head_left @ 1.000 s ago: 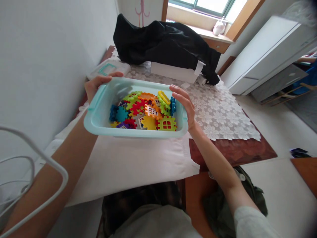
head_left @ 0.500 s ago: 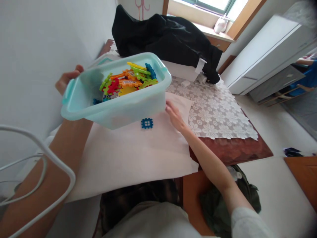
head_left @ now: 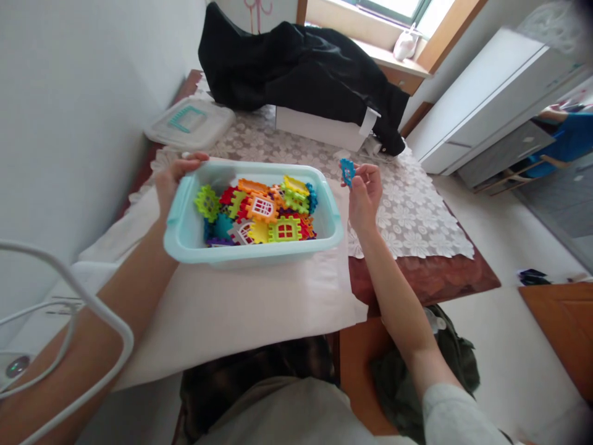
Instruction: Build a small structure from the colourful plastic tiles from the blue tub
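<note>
Left hand (head_left: 178, 176) curled over the left rim of a pale turquoise plastic bin (head_left: 252, 254), grip closed on the rim; the bin rests on a white sheet (head_left: 231, 315), and a sharp knock or a pull on the rim could tip it. Inside, waffle blocks (head_left: 262, 213) lie jumbled, multicoloured, with toothed edges. Right hand (head_left: 365, 198), just beyond the right rim, keeps a narrow fingertip pinch on a small blue waffle block (head_left: 347, 171); any slackening could drop it onto the lace tablecloth (head_left: 407, 222).

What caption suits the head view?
Left hand grips a turquoise tub of interlocking plastic blocks; right hand pinches a blue block.
</note>
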A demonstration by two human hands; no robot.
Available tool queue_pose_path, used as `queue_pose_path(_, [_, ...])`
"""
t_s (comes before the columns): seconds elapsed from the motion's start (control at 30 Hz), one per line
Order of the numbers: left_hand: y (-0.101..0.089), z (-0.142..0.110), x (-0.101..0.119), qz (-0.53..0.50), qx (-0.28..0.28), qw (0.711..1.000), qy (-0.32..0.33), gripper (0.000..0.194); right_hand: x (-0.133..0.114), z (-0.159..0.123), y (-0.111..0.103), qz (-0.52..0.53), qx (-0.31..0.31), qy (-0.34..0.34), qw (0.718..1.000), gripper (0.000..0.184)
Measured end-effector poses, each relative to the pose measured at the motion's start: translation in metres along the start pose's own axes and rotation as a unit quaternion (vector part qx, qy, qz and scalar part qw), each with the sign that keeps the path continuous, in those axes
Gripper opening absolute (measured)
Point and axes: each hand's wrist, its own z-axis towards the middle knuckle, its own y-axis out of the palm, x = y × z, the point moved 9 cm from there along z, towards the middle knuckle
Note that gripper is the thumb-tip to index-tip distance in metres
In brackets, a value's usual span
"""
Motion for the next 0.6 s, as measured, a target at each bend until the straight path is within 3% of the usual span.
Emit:
queue_pose_path(0.07, [0.013, -0.011, -0.013, 0.000, -0.002, 0.998, -0.064, 0.010, -0.032, -0.004, 0.018, 0.021, -0.091, -0.034, 0.995, 0.051])
queue_pose_path(0.13, [0.024, -0.022, -0.018, -0.003, -0.015, 0.993, -0.116, 0.016, -0.053, -0.017, 0.047, -0.010, -0.227, -0.029, 0.973, 0.055])
queue_pose_path(0.17, [0.028, -0.027, -0.017, -0.004, -0.022, 0.990, -0.138, 0.019, -0.060, -0.021, 0.053, -0.021, -0.250, -0.027, 0.968, 0.063])
queue_pose_path(0.27, [0.032, -0.034, -0.015, 0.024, -0.040, 0.984, -0.173, 0.026, -0.062, -0.027, 0.052, -0.026, -0.218, -0.029, 0.975, 0.078])
queue_pose_path(0.37, [0.027, -0.029, -0.015, 0.070, -0.048, 0.982, -0.169, 0.033, -0.045, -0.030, 0.040, -0.042, -0.167, -0.068, 0.983, 0.072])
queue_pose_path(0.5, [0.011, -0.018, 0.002, 0.178, -0.038, 0.983, -0.031, 0.040, -0.026, -0.033, 0.021, -0.091, -0.131, -0.148, 0.976, 0.062])
queue_pose_path(0.6, [0.003, -0.025, 0.018, 0.246, -0.100, 0.963, 0.045, 0.064, -0.024, -0.034, 0.017, -0.109, -0.154, -0.194, 0.963, 0.052])
